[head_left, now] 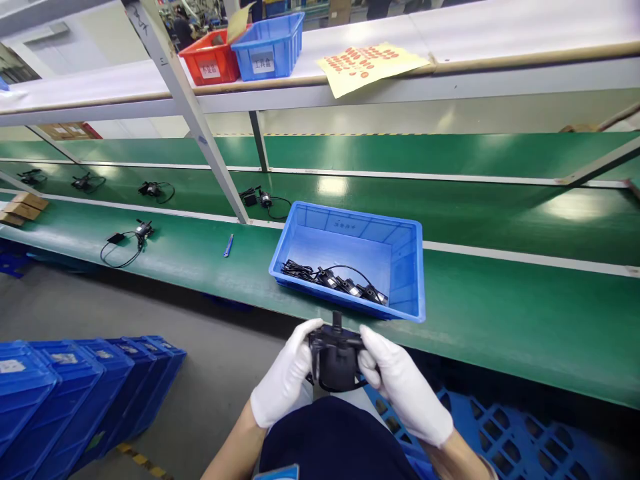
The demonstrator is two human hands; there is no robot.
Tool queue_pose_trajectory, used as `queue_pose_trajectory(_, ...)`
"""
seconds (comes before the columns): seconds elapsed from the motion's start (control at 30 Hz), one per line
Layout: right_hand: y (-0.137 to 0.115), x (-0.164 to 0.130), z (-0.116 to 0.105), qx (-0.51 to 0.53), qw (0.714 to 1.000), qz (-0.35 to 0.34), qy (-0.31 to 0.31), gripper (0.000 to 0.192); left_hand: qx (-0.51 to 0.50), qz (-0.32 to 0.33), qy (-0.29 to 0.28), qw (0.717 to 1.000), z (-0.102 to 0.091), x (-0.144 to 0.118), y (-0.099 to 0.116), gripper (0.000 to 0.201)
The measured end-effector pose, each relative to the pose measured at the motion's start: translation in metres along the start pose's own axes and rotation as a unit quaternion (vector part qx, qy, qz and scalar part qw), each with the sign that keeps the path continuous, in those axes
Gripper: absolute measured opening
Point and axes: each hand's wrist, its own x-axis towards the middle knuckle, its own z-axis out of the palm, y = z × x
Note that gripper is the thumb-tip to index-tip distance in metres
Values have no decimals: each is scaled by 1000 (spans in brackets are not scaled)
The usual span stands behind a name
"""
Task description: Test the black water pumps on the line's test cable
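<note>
Both of my hands wear white gloves and hold a small black pump (338,363) in front of my body, below the bench edge. Its short spout points up and away from me. My left hand (287,373) is closed on its left side, thumb on top. On the other side my right hand (400,383) grips it, fingers curled underneath. Just beyond stands a blue plastic bin (407,280) on the green bench. Inside it, along the near wall, lie several black pumps (345,283) with cables.
A blue cutter knife (229,245) and a pump with its cable (143,230) lie on the bench (500,320) to the left. More pumps sit on the green belt (475,210) behind. Blue crates (90,393) stand at lower left. A slanted metal post (200,127) supports the shelf overhead.
</note>
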Motion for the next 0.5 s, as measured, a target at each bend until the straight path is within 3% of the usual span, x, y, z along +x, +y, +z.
queue_pose_trajectory(0.07, -9, -9, 10, -85, 995, -50, -8, 70, -34, -17, -17, 999, -2, 2, -4, 67)
queue_pose_trajectory(0.17, -13, -17, 16, -95, 993, -50, -40, 70, -170, -79, -39, 982, -6, 12, -21, 75)
queue_pose_trajectory(0.3, -4, -16, 21, -137, 989, -47, -12, 58, -272, -74, -2, 959, -7, 13, -35, 81)
queue_pose_trajectory(0.4, 8, -12, 31, -197, 976, -94, -26, 40, -121, 0, 55, 991, -4, 0, -19, 78)
queue_pose_trajectory(0.5, 18, -7, 39, -167, 980, -88, -59, 49, 41, 77, 75, 993, -10, -11, 4, 66)
